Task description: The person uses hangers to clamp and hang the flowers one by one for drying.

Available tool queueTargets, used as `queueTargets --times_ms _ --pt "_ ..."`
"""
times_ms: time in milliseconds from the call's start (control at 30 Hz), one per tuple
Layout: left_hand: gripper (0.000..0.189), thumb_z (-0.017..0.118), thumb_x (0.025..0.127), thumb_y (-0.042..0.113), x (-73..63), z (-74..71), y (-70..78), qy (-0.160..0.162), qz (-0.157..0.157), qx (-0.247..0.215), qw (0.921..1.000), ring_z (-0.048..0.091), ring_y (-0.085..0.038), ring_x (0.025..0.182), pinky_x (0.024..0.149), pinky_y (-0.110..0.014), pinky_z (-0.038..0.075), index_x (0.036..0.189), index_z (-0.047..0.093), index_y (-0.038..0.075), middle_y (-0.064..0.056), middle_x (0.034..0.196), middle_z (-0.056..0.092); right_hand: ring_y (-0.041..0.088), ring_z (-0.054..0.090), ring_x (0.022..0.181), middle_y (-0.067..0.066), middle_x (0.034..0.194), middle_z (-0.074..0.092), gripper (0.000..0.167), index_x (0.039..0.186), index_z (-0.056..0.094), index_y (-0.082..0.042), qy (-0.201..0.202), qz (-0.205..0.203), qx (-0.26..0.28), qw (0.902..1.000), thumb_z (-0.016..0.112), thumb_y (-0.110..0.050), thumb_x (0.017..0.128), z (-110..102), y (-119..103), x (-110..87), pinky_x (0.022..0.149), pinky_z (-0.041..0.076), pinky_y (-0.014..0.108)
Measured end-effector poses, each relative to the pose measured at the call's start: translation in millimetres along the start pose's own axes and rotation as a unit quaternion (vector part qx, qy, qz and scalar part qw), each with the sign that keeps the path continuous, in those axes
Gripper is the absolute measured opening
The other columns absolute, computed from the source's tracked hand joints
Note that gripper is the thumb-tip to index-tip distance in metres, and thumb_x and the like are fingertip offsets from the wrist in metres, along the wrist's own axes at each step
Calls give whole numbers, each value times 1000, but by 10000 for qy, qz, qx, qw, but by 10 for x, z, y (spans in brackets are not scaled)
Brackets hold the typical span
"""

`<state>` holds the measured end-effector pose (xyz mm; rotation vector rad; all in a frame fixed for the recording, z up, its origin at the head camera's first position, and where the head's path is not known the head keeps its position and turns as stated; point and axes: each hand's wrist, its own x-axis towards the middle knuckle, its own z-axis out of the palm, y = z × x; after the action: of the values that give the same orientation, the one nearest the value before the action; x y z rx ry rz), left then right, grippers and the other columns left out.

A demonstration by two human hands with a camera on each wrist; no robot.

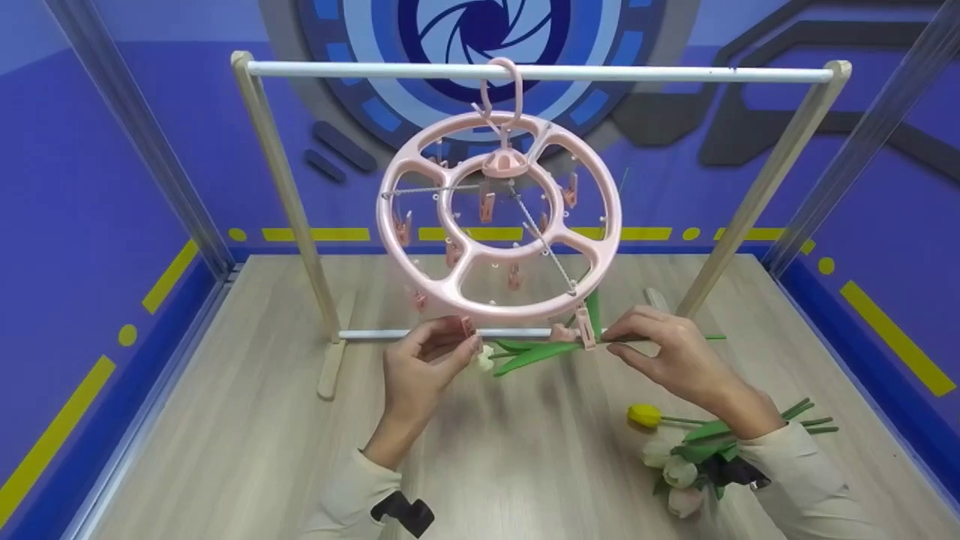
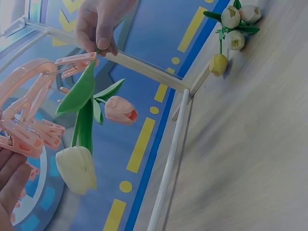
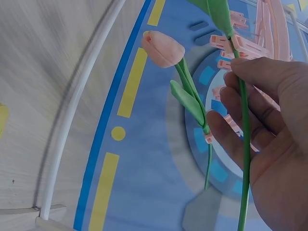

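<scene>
Sleeves (image 1: 802,480) come first, pale ones with black straps (image 1: 405,514), both reaching toward the pink ring (image 1: 495,310) from the near side. Loose bunch of tulips (image 1: 679,472) lies on the table (image 1: 487,480), nearer than the ring and off to its right: some whitish, plus a yellow one (image 1: 643,416). Left hand (image 1: 420,367) is just under the ring's near rim, pinching a pink clip (image 1: 469,328). Right hand (image 1: 675,352) is below the ring's near right edge, with the stem (image 3: 245,144) of a white tulip (image 1: 486,358) pinched between thumb and fingers. That tulip's basically sideways under the ring, bloom by the left hand, and a second clip (image 1: 585,327) is at its stem. Pink tulip (image 3: 163,49) hangs bloom-down from a third clip (image 3: 208,138) farther round the ring. Ring itself is hooked over the white bar (image 1: 637,73) of a wooden stand (image 1: 289,187). Behind the ring: blue wall (image 1: 187,135), round emblem (image 1: 484,26), yellow dashes (image 1: 315,234) down low.
</scene>
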<state>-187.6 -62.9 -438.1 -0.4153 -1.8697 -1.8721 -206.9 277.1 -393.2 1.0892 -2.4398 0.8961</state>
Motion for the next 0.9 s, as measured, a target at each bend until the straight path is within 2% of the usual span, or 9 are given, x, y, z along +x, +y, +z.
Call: queueTargets --times_ms 233,400,467,667,900 --pt "22 88 86 2 -14 -5 13 5 329 93 9994 78 -24 88 79 -35 65 105 78 -3 -8 101 80 12 73 92 -5 102 72 34 107 77 -10 -6 148 -33 9999 84 14 83 -56 7 -29 84 58 16" --pt "22 89 86 3 -21 -14 16 -23 477 269 9985 79 -22 87 77 -34 65 104 79 -2 -7 101 80 13 74 89 -5 99 72 34 105 77 -10 131 13 -8 9999 85 14 81 -97 27 -49 82 59 17" --pt "21 89 86 4 -23 -12 14 -33 497 317 9983 79 -22 88 77 -34 65 104 79 -1 -6 101 80 12 73 88 -4 98 72 33 104 77 -9 195 -78 -32 9998 85 14 81 -119 40 -55 81 59 16" --pt "19 89 86 2 -19 -2 23 -31 502 337 9982 78 -21 86 76 -33 65 102 79 -2 -6 99 80 10 72 88 -2 98 72 31 103 78 -6 271 105 -220 9993 85 14 81 -221 87 -111 79 58 14" --pt "17 89 85 1 -17 3 44 6 472 269 9985 78 -21 83 72 -33 65 99 80 -2 -5 96 81 19 74 87 0 98 73 33 104 78 -7 577 47 -459 9973 87 12 79 -324 152 -210 83 55 11"
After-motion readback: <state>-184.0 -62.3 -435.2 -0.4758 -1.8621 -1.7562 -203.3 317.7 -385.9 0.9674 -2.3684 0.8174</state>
